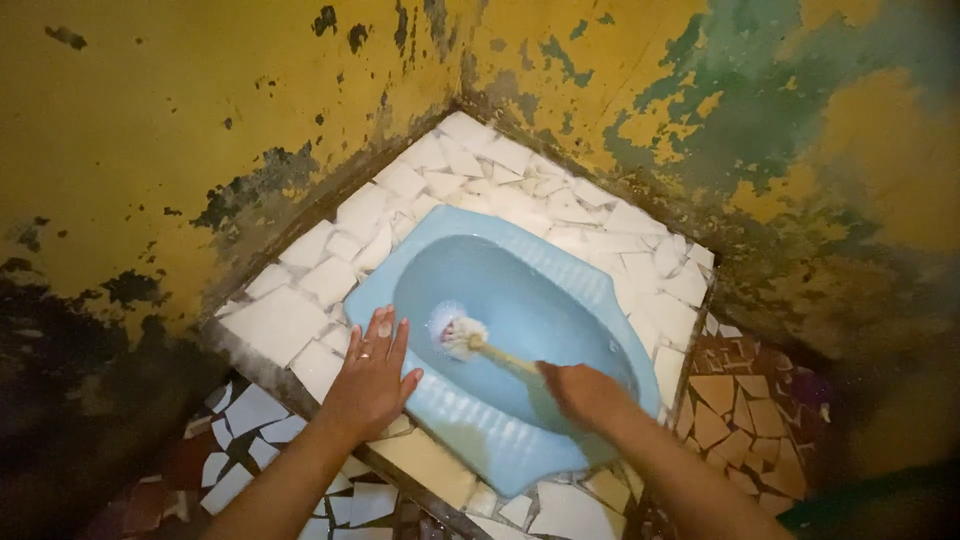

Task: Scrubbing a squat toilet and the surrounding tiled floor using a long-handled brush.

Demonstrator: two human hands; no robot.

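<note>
Scrubbing in hand: right hand (585, 392) grips a white-bristled toilet brush (462, 334) inside the pale blue ceramic squat toilet pan (560, 300), while left hand (372, 375) rests flat, fingers spread, on its rim.

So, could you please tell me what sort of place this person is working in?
Most likely a small, worn toilet room. A blue squat toilet pan sits in a raised platform of broken white tiles, in a corner of peeling yellow walls. The right hand holds a toilet brush inside the pan.
</note>
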